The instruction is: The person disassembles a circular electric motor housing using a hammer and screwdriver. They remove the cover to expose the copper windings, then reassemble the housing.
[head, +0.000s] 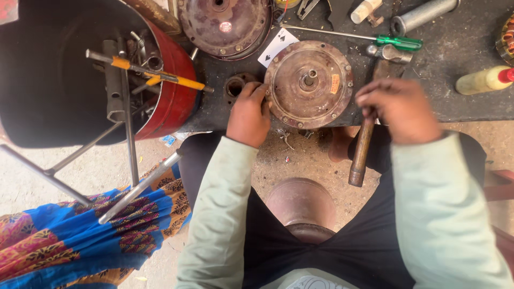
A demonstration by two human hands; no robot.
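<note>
While the left hand point(249, 113) curls its fingers against the rim of the round cover point(309, 83) on the bench point(460, 101), the right hand point(400, 109) is closed around the hammer point(369, 123), head by the green screwdriver point(375, 39). A playing card point(276, 46) peeks from under the cover; a red bucket point(176, 96) of tools sits left.

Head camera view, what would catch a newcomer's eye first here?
Probably the round rusty motor cover at the bench edge, with the left hand touching its rim. To its right, the right hand grips a wooden-handled hammer. At far left stands a red bucket of tools.
</note>
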